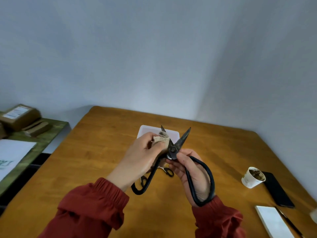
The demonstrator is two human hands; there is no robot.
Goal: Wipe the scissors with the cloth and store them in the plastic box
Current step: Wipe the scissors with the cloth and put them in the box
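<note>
Large black iron scissors [181,140] are held above the wooden table [103,152], blades spread apart and pointing away from me. My right hand [190,174] grips the right handle loop just below the pivot. A beige cloth [162,140] is wrapped around the left blade and pinched there by my left hand [139,158]. The white plastic box [145,129] sits on the table behind the blades, mostly hidden by the hands. Smaller black-handled scissors [169,171] lie on the table under my hands, partly hidden.
A paper cup [252,177] with brown residue stands at the right, beside a black phone [277,189]. A white notepad [272,222] and a pen [289,222] lie at the lower right. A green side table [42,136] at the left carries cardboard parcels and paper.
</note>
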